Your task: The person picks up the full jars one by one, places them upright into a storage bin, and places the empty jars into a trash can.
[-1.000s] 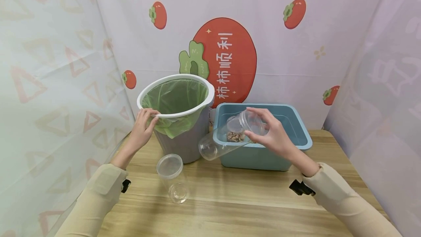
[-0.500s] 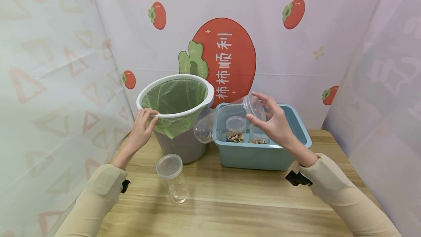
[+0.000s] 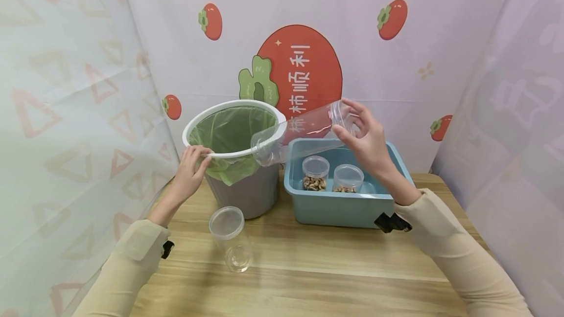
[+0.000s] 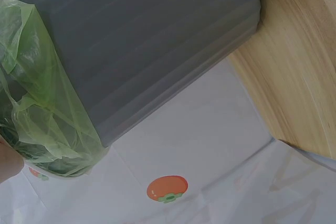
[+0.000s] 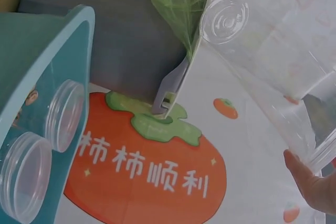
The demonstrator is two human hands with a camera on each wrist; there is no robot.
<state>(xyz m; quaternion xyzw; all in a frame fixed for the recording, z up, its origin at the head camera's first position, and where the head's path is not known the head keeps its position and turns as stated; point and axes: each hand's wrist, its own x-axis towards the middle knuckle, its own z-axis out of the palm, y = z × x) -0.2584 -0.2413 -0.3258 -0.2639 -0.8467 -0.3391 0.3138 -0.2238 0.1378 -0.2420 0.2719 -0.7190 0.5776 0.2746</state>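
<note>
My right hand holds a tall clear plastic jar by its ridged mouth end, thumb below and fingers above. The jar is tilted nearly sideways, no contents show in it, and its base points left at the bin's rim. In the right wrist view the jar's round base overlaps that rim; I cannot tell if they touch. My left hand grips the white rim of the grey trash can, lined with a green bag. In the left wrist view only a bit of that hand shows.
A second tall clear jar with a lid stands on the wooden table before the trash can. Right of the can is a blue tub with two short lidded jars holding what look like walnuts. Printed cloth hangs behind.
My right hand has lifted the tall jar up out of the blue tub and leftward to the trash can's rim. The short jars came into plain view. My left hand has stayed put.
</note>
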